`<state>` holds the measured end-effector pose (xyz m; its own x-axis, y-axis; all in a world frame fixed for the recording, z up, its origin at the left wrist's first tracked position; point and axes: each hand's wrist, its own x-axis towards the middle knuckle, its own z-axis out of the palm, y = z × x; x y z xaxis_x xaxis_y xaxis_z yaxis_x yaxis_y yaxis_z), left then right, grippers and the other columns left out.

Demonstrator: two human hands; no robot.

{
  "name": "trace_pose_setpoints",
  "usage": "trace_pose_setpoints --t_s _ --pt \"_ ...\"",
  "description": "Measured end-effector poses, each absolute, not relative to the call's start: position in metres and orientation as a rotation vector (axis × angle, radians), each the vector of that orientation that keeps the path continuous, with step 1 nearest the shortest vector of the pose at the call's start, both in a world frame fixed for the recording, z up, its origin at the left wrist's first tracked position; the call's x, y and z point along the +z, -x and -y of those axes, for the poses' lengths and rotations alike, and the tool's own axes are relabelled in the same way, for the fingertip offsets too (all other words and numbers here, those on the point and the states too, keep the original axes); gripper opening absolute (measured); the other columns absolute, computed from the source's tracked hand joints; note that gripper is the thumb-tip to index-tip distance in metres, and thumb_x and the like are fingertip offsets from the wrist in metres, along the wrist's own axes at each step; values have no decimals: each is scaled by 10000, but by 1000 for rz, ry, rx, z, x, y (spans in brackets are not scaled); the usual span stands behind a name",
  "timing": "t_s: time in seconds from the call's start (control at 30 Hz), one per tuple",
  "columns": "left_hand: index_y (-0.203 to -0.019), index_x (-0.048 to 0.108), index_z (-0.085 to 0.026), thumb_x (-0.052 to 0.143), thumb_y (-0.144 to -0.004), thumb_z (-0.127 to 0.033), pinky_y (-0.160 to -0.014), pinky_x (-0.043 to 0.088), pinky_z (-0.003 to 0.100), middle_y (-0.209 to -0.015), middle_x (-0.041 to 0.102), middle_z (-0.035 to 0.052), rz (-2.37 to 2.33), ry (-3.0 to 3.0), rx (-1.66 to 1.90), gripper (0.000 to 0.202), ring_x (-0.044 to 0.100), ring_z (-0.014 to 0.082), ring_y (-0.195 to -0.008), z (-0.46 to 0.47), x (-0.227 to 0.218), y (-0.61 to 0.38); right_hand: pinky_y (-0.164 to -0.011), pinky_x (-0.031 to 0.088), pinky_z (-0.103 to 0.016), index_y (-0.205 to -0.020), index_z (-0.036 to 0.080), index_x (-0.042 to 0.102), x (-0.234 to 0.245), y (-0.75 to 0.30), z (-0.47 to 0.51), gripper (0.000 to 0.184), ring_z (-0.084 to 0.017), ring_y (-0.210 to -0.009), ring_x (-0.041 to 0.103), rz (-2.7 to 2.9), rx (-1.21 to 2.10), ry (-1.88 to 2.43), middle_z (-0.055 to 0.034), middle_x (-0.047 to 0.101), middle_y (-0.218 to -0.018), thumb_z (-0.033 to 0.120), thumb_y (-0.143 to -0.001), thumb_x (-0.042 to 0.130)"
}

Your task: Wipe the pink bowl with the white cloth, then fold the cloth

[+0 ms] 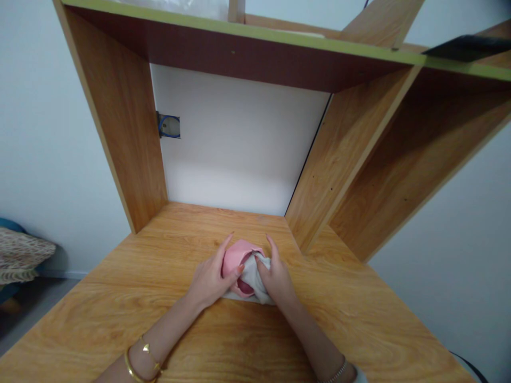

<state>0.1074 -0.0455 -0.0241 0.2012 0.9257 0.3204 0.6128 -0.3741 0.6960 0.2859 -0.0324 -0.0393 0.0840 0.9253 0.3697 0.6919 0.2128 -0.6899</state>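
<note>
A soft pink pouch-like item (235,254) with a darker pink inside lies on the wooden desk, its opening facing right. My left hand (211,276) grips its left side, thumb over the rim and index finger stretched out behind. A light grey cloth (253,276) is bunched at the opening; whether part of it is inside, I cannot tell. My right hand (277,276) pinches this cloth with the thumb, its index finger pointing away. Pale grey fabric also shows flat beneath the pink item.
The wooden desk top (159,282) runs under both hands. Upright panels (120,122) and a shelf with a green edge (239,29) frame the white back wall. A wall box with a blue wire (170,126) sits at left. A dark flat object (467,48) overhangs the shelf.
</note>
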Motion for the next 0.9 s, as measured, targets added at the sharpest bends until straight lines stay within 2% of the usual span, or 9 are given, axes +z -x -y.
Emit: trace_pose_setpoints --t_s 0.1,0.23,0.33,0.47,0.6,0.77,0.9 --pt "-1401 204 -168 467 -792 -537 -794 447 381 -1116 603 134 -1384 -2003 1049 759 603 282 -926 44 -26 -109 -758 444 -320 -1346 106 290 -45 -287 28 599 -241 -956 578 1566 388 1509 -154 560 -1155 300 -791 406" --pt "-1394 203 -150 567 -729 -530 -828 443 406 -1205 549 158 -1400 -1986 1004 848 579 309 -996 46 -27 -113 -850 425 -320 -1329 98 304 -53 -285 23 593 -226 -1074 522 1472 458 1440 -146 523 -1210 305 -783 412" --pt "-1384 210 -162 566 -746 -461 -850 446 398 -1204 552 138 -1383 -1961 1066 789 570 283 -1020 46 -28 -115 -821 441 -312 -1313 121 323 -53 -282 23 590 -209 -992 563 1458 495 1405 -116 574 -1130 295 -763 450" --pt "-1357 265 -165 570 -740 -388 -922 413 379 -1269 505 123 -1322 -1995 1165 723 521 255 -1099 45 -30 -113 -638 447 -277 -1332 139 304 -44 -283 28 642 -184 -714 597 1493 448 1499 -55 630 -867 306 -744 499" --pt "-1351 307 -191 573 -715 -351 -978 364 393 -1300 485 106 -1286 -2052 1117 708 470 266 -1163 47 -27 -112 -487 339 -231 -1349 184 301 -32 -286 34 671 -150 -489 505 1536 293 1635 64 490 -538 315 -730 528" --pt "-1344 326 -190 565 -694 -284 -966 376 383 -1272 515 91 -1291 -1959 1134 699 498 258 -1130 43 -29 -112 -462 302 -211 -1340 208 319 -32 -288 33 715 -122 -441 433 1518 291 1554 107 363 -482 412 -710 589" --pt "-1237 436 -146 501 -751 -273 -972 364 360 -1216 546 106 -1342 -1640 1366 506 507 223 -1115 27 -39 -110 -452 334 -210 -1353 191 272 -40 -284 30 771 -115 -441 436 1467 519 1403 97 431 -521 458 -709 600"
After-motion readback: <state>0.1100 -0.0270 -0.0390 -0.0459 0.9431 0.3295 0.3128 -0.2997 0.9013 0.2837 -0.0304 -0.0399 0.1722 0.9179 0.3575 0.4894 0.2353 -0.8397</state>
